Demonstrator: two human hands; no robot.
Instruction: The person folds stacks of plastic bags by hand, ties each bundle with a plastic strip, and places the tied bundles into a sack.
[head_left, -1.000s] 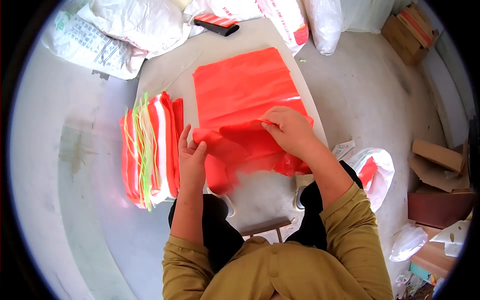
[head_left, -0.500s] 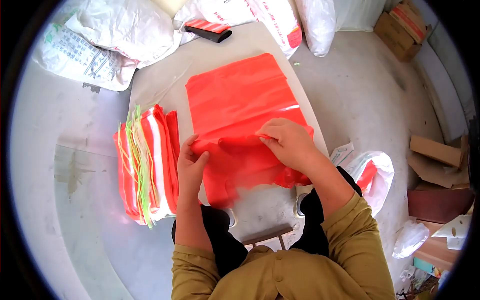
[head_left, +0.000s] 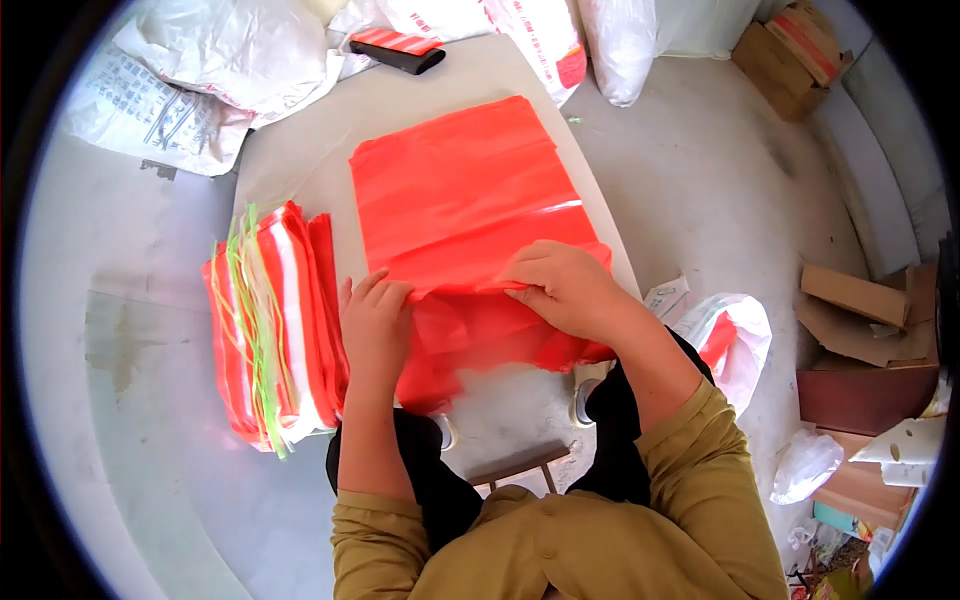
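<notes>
A stack of red plastic sheets (head_left: pixel 455 175) lies flat on the table in front of me, its near part bunched into a fold and hanging over the near edge. My right hand (head_left: pixel 565 288) pinches this fold between thumb and fingers. At the left end of the same fold, my left hand (head_left: pixel 377 325) has its fingers curled at the red plastic; its thumb is hidden. Left of that hand rests a thick pile of folded red-and-white striped plastic (head_left: pixel 300 310), with yellow-green strips (head_left: pixel 255 330) draped across it.
A black and red-striped roll-like item (head_left: pixel 398 50) lies at the table's (head_left: pixel 290 160) far end. Stuffed white sacks (head_left: pixel 230 60) crowd behind it. A white bag (head_left: pixel 740 350) with red material stands on the floor to the right, near open cardboard boxes (head_left: pixel 860 310). My knees are beneath the near edge.
My left hand has turned so that its thumb is hidden and its fingers close toward the fold. My right hand keeps its pinch. The whole view has shifted slightly.
</notes>
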